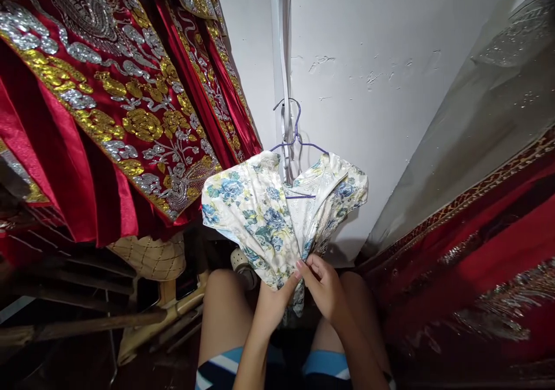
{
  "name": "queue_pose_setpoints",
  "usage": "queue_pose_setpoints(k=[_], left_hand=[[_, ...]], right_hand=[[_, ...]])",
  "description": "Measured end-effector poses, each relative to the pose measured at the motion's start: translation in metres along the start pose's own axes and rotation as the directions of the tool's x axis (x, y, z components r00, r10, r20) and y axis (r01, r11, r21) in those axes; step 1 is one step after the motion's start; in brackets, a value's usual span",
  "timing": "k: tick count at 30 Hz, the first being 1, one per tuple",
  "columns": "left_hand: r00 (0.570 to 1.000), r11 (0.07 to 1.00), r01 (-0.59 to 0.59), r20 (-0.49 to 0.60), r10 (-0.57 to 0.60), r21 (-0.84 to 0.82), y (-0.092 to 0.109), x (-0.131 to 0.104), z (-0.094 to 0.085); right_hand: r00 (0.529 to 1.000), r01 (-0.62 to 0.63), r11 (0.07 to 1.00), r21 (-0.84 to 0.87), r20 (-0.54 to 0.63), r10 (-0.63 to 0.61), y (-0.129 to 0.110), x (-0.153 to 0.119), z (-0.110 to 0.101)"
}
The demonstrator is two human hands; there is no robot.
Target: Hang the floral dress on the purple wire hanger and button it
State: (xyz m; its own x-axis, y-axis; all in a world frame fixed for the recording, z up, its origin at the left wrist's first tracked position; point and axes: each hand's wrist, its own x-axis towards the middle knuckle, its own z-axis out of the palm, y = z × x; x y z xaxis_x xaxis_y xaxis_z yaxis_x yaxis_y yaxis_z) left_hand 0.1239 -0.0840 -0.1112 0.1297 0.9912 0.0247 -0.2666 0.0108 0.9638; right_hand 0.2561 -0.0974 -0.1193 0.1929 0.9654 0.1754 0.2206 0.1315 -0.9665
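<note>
A white short-sleeved shirt [269, 216] with blue and yellow flowers hangs in front of me on a purple wire hanger [297, 128]. Its neck is open in a V, and the hanger's lower bar shows inside. My left hand [277, 303] grips the front edge low down, its thumb on the cloth and its other fingers hidden behind. Right beside it, my right hand [323, 286] pinches the same spot between thumb and fingers. The cloth gathers into folds there, and the hem dangles below my hands.
Red cloth [143, 118] with gold and silver sequins hangs on the left, above bamboo poles [143, 320]. More red cloth [485, 262] lies along the right, under clear plastic sheeting [459, 124]. White straps [281, 43] run down the pale wall [368, 48]. A clog shoe [240, 261] sits beyond my knee.
</note>
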Motion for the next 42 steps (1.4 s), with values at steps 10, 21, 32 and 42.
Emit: queue_pose_setpoints(k=[10,21,32,42], left_hand=[[0.990,0.993,0.006,-0.141,0.010,0.117,-0.003,-0.003,-0.008],[0.924,0.883,-0.371,0.023,0.381,0.288,0.024,-0.022,0.010],[0.990,0.979,-0.141,-0.005,0.143,0.149,0.017,-0.019,0.018],[0.960,0.975,-0.213,-0.174,0.220,0.054,0.016,-0.019,0.025]], right_hand=[[0.997,-0.013,0.998,-0.059,-0.077,0.008,-0.026,-0.010,-0.010],[0.998,-0.010,0.999,0.044,-0.060,0.012,-0.028,-0.015,-0.002],[0.996,-0.010,0.976,0.218,0.088,-0.010,-0.020,-0.017,-0.004],[0.987,0.143,0.987,0.077,-0.088,-0.136,-0.019,-0.014,-0.004]])
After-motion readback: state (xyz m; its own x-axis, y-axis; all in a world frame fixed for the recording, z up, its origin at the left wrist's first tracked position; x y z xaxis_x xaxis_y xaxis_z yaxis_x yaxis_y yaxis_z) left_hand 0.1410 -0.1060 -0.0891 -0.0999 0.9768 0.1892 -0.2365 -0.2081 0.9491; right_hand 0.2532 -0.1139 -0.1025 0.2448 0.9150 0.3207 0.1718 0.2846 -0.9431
